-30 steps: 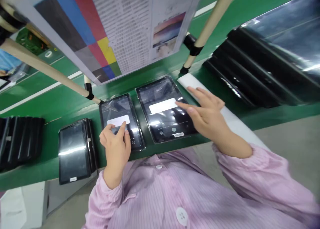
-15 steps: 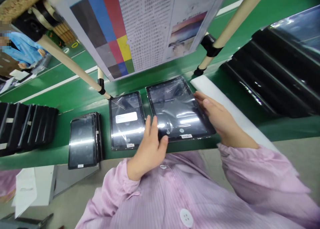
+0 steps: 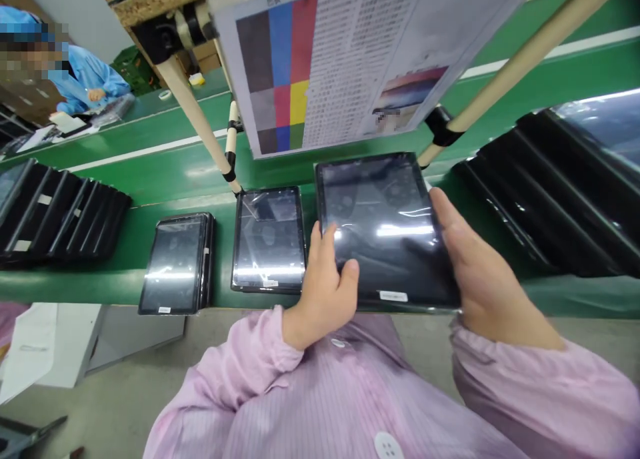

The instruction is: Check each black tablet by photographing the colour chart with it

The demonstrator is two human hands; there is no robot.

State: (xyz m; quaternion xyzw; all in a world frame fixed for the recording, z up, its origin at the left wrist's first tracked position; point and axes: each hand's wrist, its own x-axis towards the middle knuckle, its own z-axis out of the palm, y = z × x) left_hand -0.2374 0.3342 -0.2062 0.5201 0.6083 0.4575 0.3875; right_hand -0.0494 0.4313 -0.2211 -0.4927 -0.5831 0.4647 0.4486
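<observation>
A large black tablet (image 3: 380, 245) in clear film, with a white label at its lower edge, is tilted up off the green bench in front of me. My right hand (image 3: 480, 272) grips its right edge, with the fingers partly hidden behind it. At the lower left edge, my left hand (image 3: 327, 285) has its fingers stretched out and its thumb apart, close against the tablet; I cannot tell how firmly it touches. Just left of that hand lies a smaller film-covered tablet (image 3: 269, 239) with a dark screen. Further left is a short stack of tablets (image 3: 173, 262).
Rows of black tablets stand at far left (image 3: 65, 212) and right (image 3: 545, 192). A colour chart and text sheet (image 3: 340, 65) hangs on a pipe frame (image 3: 195, 119) above the green bench (image 3: 220, 299). A person in blue (image 3: 93, 72) sits across the bench.
The large tablet has come up off the bench and nearer to me, in my right hand. The white box on the smaller tablet's screen is gone. My view has shifted left.
</observation>
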